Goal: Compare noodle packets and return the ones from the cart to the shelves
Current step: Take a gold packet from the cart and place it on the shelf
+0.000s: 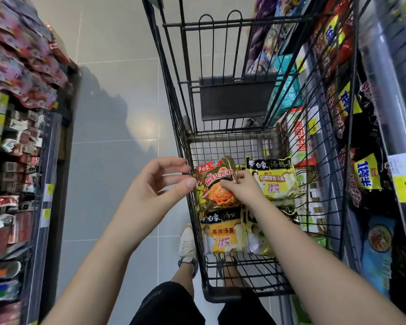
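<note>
Looking down into a black wire shopping cart (234,99). My right hand (242,184) pinches a red-and-gold noodle packet (211,184) inside the cart, thumb on its front and fingers curled behind. My left hand (159,181) hovers at the packet's left edge, fingers spread and loosely bent, holding nothing. A yellow packet (272,181) lies just right of it and another yellow one (220,233) below. A stocked shelf (366,174) stands at my right.
</note>
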Demonstrator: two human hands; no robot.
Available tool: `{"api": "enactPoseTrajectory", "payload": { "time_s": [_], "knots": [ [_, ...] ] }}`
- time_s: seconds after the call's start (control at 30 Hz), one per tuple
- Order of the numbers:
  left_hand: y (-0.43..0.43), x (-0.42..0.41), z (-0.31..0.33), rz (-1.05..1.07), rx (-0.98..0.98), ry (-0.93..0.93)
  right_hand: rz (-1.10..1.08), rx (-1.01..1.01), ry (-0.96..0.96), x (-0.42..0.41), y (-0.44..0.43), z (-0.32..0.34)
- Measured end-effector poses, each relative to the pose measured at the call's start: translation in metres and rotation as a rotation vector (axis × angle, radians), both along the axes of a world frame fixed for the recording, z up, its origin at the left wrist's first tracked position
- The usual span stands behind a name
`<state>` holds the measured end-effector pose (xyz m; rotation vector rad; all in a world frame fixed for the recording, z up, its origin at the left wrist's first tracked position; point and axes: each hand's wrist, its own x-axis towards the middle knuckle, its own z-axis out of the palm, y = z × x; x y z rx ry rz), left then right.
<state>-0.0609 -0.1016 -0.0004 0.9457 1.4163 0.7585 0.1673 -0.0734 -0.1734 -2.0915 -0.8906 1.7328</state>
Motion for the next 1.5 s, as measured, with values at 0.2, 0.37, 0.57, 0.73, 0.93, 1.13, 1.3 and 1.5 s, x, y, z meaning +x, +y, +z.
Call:
{"api": "enactPoseTrajectory", "payload": {
  "time_s": [0.2,0.37,0.57,0.73,0.93,1.13,1.3,1.5],
  "knots": [
    [-0.001,0.009,-0.008,-0.011,-0.048,0.003,-0.071,0.062,0.101,0.040,-0.007,0.047],
    [0.003,0.024,-0.011,-0.036,-0.078,0.001,-0.092,0.152,0.112,0.074,-0.015,0.092],
    [-0.003,0.053,-0.020,-0.092,-0.135,0.022,-0.238,0.248,0.185,0.112,-0.030,0.144],
    [-0.004,0.078,-0.043,-0.063,-0.184,0.097,-0.303,0.288,0.227,0.136,-0.042,0.163],
    [-0.010,0.105,-0.106,0.129,-0.300,0.243,-0.340,0.294,0.220,0.150,-0.052,0.161],
    [-0.009,0.126,-0.163,0.291,-0.381,0.346,-0.358,0.291,0.205,0.161,-0.057,0.146],
    [-0.006,0.131,-0.198,0.310,-0.456,0.428,-0.380,0.292,0.256,0.168,-0.059,0.140],
    [-0.004,0.128,-0.217,0.276,-0.537,0.448,-0.438,0.296,0.267,0.174,-0.064,0.137]
  ]
}}
